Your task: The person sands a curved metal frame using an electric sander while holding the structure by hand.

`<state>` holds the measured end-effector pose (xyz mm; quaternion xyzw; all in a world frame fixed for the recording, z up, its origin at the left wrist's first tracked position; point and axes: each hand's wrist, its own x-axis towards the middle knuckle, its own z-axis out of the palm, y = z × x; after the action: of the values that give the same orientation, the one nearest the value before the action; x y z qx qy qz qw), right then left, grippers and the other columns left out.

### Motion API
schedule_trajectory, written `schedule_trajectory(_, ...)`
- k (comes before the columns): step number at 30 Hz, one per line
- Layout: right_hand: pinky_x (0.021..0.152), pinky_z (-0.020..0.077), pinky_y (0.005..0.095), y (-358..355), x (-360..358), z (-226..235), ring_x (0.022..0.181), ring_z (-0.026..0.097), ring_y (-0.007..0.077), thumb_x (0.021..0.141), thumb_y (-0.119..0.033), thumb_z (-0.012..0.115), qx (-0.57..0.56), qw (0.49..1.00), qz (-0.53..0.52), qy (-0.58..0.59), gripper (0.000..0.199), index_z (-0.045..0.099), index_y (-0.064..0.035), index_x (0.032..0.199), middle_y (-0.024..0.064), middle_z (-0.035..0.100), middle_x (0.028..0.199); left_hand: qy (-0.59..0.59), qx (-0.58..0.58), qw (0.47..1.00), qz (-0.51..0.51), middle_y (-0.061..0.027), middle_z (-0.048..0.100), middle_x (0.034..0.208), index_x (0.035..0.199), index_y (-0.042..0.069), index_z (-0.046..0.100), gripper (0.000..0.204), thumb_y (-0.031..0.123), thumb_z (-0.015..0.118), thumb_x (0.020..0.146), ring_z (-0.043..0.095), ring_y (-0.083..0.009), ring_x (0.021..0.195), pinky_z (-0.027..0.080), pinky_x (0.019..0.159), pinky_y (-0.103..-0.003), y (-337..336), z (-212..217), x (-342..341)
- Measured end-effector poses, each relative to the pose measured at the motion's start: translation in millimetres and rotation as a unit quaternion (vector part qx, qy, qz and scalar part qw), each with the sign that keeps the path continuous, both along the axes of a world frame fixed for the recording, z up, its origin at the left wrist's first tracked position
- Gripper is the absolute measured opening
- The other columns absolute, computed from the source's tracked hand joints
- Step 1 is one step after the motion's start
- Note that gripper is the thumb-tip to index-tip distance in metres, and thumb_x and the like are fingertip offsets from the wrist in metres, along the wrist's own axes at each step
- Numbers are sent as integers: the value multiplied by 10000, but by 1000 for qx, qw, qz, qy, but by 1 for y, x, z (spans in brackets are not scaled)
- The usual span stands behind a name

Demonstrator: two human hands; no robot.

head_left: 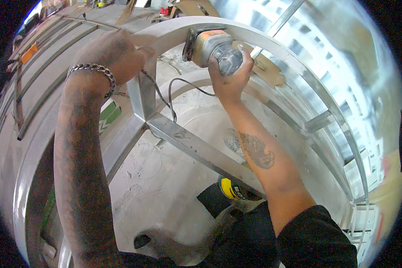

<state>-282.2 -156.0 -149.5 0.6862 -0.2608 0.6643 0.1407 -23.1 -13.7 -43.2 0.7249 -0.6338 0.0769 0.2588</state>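
My right hand is wrapped round the round dark end of an electric sander with an orange and grey body. The sander is tilted on its side, its pad against the inner face of a curved metal frame at the far side. A dark cord loops below it toward the left. Over the frame's far left part, my left hand is closed on the bar with its fingers curled, some of them hidden. Flat metal spokes meet at a joint just below that hand.
A yellow and black can stands near me beside a dark square sheet. On the left lies a rack of metal bars with an orange piece. Cardboard is beyond the frame, and clear plastic sheeting hangs at the right.
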Motion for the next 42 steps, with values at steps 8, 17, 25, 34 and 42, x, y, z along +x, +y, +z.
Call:
schedule_trajectory(8, 907, 482, 504, 0, -1, -2, 1063, 557, 409, 777, -429, 876, -6, 1000, 12, 4, 807, 504, -4, 1354, 255, 563, 1165, 6, 52, 999, 0, -296, 740, 965, 1025, -50, 769, 431, 340, 624, 912, 742, -426, 898, 579, 861, -482, 13, 12, -8)
schedule_trajectory(17, 1014, 424, 501, -9, -6, 2, 1147, 530, 391, 822, -377, 852, 30, 999, -24, -5, 827, 433, 38, 1402, 247, 527, 1251, 69, 71, 995, -4, -280, 740, 915, 1048, 32, 786, 417, 406, 651, 924, 751, -392, 865, 578, 818, -472, 14, 12, -7)
schedule_trajectory(25, 986, 482, 495, -21, -10, 2, 1138, 549, 435, 747, -306, 879, 16, 997, -59, -39, 820, 469, -14, 1393, 259, 543, 1238, -48, 0, 999, 8, -266, 736, 867, 1069, 21, 775, 421, 402, 641, 949, 750, -387, 840, 577, 794, -478, 10, 3, -11)
schedule_trajectory(34, 982, 477, 494, -23, -10, -2, 1136, 550, 426, 743, -280, 875, 41, 993, -80, -79, 831, 454, 1, 1401, 260, 536, 1225, -72, -34, 997, 4, -281, 725, 869, 1045, 18, 779, 427, 409, 629, 962, 743, -401, 832, 578, 808, -495, 8, 1, -9)
schedule_trajectory(42, 966, 478, 497, -14, -4, 0, 1116, 553, 419, 745, -310, 878, 26, 998, -19, -47, 814, 475, 2, 1379, 253, 560, 1196, -56, -27, 997, 40, -272, 736, 887, 1014, 15, 789, 426, 406, 628, 965, 754, -387, 827, 591, 807, -485, 13, 3, -14)
